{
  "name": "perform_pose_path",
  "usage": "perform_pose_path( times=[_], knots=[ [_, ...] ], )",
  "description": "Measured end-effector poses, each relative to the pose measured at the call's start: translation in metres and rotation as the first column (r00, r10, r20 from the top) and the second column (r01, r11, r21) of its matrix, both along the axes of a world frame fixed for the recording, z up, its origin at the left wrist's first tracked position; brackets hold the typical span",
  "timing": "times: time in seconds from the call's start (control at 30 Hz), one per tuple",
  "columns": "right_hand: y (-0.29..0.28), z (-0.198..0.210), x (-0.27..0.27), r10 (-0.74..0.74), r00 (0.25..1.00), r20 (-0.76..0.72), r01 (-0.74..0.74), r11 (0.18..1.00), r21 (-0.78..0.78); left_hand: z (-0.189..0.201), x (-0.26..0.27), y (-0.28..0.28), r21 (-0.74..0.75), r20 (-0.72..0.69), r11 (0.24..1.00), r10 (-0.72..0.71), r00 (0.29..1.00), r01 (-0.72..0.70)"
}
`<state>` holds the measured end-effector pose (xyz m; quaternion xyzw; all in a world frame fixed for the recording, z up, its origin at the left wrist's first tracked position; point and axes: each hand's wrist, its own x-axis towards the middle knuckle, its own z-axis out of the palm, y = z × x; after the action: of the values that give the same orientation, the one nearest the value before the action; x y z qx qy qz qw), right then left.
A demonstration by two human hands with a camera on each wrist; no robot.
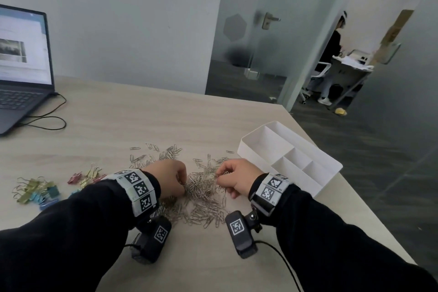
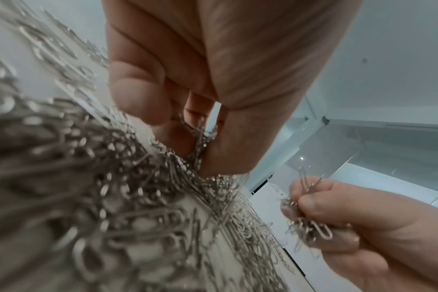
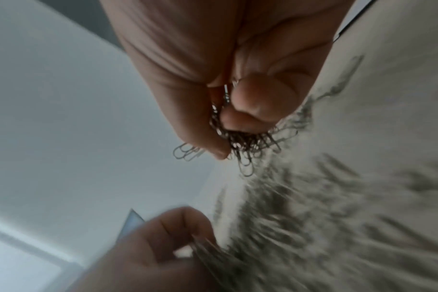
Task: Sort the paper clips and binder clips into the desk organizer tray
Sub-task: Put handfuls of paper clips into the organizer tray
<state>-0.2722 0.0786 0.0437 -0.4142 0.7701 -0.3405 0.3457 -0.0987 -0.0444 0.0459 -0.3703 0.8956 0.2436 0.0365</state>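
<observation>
A wide pile of silver paper clips (image 1: pixel 201 192) lies on the light wooden desk in front of me. My left hand (image 1: pixel 182 182) digs into the pile's left side, its curled fingers (image 2: pixel 148 110) pinching a bunch of paper clips (image 2: pixel 200 142). My right hand (image 1: pixel 221 176) sits just above the pile's right side and grips a handful of paper clips (image 3: pixel 248 144), seen also as a bunch of clips (image 2: pixel 310 227) in the left wrist view. Coloured binder clips (image 1: pixel 38 191) lie in a loose heap at the far left. The white organizer tray (image 1: pixel 251 149) with its compartments stands to the right, nothing in it.
An open laptop (image 1: pixel 21 73) with a black cable (image 1: pixel 49 123) stands at the back left of the desk. The desk's right edge runs close behind the tray. A person stands at another table (image 1: pixel 350 71) beyond the glass door.
</observation>
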Motion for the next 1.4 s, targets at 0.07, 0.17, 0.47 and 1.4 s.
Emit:
perform_pose_path(
  times=[0.07,0.17,0.47,1.4],
  knots=[
    [-0.003,0.013,-0.010,-0.034,0.996,0.080,0.038,0.998,-0.040,0.001,0.002,-0.001,0.005,-0.011,1.000,0.002,1.000,-0.002],
    [-0.014,0.032,-0.037,-0.142,0.983,0.118,0.156,0.981,-0.117,0.002,0.006,-0.003,-0.001,-0.019,1.000,0.013,1.000,-0.013],
    [-0.035,0.044,-0.117,-0.350,0.794,-0.497,0.366,0.928,-0.068,0.001,0.017,-0.007,0.066,-0.067,0.997,0.039,0.997,-0.034],
    [0.042,0.018,-0.094,0.225,0.694,-0.684,-0.066,0.966,0.250,0.046,-0.114,0.019,0.323,-0.466,0.944,0.219,0.857,-0.066]
  ],
)
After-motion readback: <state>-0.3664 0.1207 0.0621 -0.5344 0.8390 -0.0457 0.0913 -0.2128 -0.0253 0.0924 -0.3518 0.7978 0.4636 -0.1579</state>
